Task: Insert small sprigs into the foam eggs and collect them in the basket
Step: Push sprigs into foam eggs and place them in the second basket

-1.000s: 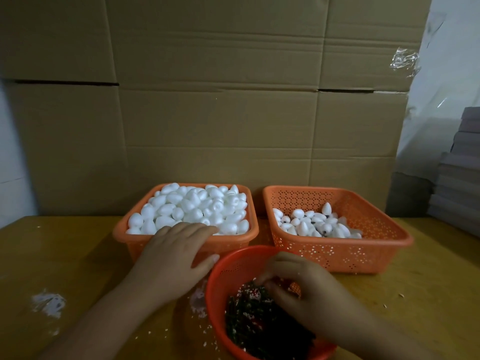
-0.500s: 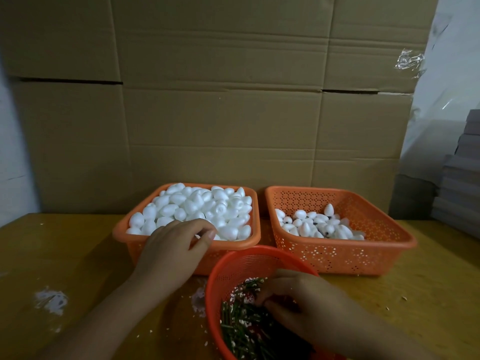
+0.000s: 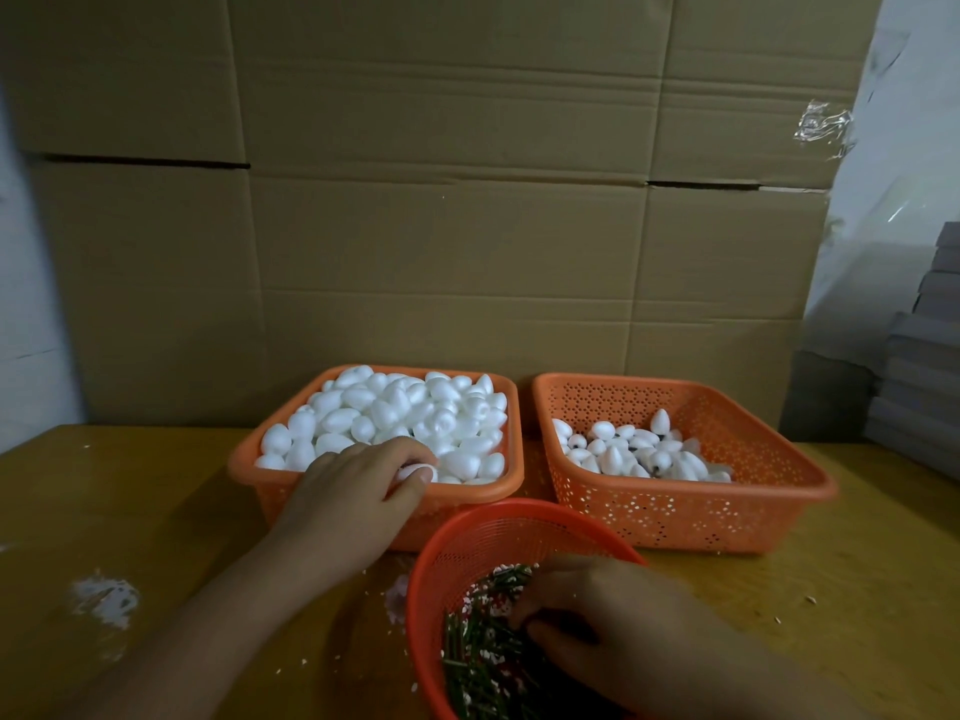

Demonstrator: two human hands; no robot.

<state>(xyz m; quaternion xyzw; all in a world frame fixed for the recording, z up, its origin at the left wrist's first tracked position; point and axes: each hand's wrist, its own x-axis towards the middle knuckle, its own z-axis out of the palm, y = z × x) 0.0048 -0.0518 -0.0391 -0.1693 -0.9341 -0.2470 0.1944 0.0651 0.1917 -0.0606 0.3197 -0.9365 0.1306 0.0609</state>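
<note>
— Where was the egg?
— My left hand (image 3: 358, 491) pinched one egg (image 3: 415, 471) at the full basket (image 3: 467, 493) edge. Sprigs (image 3: 488, 646) lay at five o'clock, under my curled right hand (image 3: 597, 621); its grip, I cannot tell.

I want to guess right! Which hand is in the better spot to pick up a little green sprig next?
The right hand, probably. Its fingers are already curled down among the sprigs in the round basket. The left hand is busy holding a foam egg at the full basket.
</note>
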